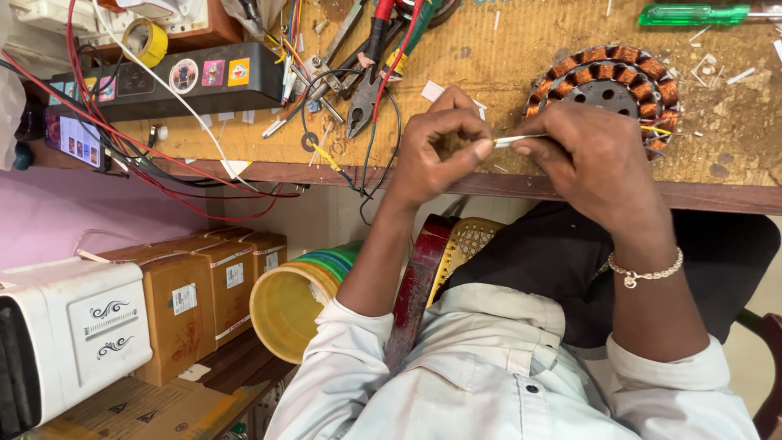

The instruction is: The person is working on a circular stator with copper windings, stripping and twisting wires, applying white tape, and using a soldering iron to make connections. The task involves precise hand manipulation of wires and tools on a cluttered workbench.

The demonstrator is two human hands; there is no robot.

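here both hands' fingers pinch a thin white sleeve (pixel 511 140) beside the copper-wound stator (pixel 607 90), brown white-labelled boxes (pixel 204 297) below left.

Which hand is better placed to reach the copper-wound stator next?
Likely right: the right hand sits just in front of the stator, overlapping its rim, while the left hand pinches the white strip farther away.

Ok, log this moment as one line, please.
left hand: pinches white sleeve | right hand: pinches other end | wound stator: on workbench behind | pliers: lying left
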